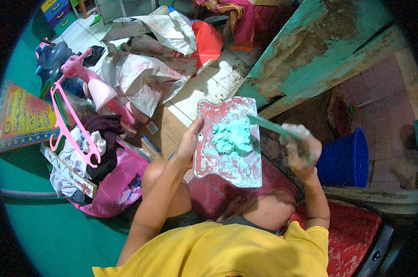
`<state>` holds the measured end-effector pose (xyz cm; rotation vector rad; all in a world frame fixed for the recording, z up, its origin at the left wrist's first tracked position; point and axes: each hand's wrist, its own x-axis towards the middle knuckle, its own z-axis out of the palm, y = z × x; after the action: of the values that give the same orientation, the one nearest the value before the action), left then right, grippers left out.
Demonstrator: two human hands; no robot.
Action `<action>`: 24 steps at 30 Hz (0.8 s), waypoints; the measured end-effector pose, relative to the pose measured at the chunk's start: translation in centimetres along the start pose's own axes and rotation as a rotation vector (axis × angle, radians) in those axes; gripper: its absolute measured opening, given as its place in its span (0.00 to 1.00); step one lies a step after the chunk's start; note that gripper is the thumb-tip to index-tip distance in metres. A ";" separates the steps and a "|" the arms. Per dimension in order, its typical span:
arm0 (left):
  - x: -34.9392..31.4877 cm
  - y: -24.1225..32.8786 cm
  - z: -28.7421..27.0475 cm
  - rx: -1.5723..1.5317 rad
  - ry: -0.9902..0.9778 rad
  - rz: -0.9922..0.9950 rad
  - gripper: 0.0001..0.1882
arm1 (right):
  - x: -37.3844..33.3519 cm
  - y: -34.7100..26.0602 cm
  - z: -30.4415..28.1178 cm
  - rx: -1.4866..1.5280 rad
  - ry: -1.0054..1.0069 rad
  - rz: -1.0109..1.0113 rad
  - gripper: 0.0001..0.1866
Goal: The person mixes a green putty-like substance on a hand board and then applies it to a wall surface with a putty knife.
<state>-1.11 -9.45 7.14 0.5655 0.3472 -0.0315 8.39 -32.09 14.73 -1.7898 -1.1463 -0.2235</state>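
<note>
My left hand (189,144) is closed on the left edge of a flat dark-red mixing board (202,154), held out over my lap. Pale mint-green putty (235,136) sits heaped on its middle, with whitish smears spread around the heap. In my right hand (306,150), smeared with pale putty and a little blurred, is a spatula-like tool (274,126). Its putty-coated blade reaches left to the board's upper right part, by the heap. The exact shape of the blade is hard to make out.
On the left stands a pink basket (108,191) of clothes with a pink hanger (70,117) on top. A pink animal-shaped toy (95,87) and crumpled sheets (142,78) lie beyond. At right are a blue bucket (345,157) and a peeling green panel (306,51).
</note>
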 end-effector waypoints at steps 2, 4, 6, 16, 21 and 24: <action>0.1 -0.2 -0.4 0.014 0.059 0.002 0.27 | -0.1 -0.9 0.0 -0.329 -0.126 -0.265 0.10; 0.4 -0.7 -1.3 0.002 0.062 0.047 0.27 | -0.5 -1.8 0.5 -0.343 -0.130 -0.198 0.09; 0.3 -0.8 -1.1 0.023 0.115 0.099 0.27 | -0.8 -2.3 1.1 -0.320 -0.066 -0.120 0.08; 1.1 -2.4 -2.9 0.158 0.076 0.228 0.28 | -1.0 -2.2 3.9 -0.254 -0.096 0.058 0.07; 0.9 -2.2 -2.8 0.141 0.069 0.190 0.28 | -1.2 -1.7 4.7 -0.196 -0.107 0.055 0.07; 0.9 -2.1 -2.9 0.129 0.067 0.180 0.28 | -1.3 -1.3 5.2 -0.177 -0.121 0.020 0.07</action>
<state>-1.45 -9.62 3.48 0.7254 0.3601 0.1400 5.07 -28.62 12.08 -1.9924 -1.2251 -0.2130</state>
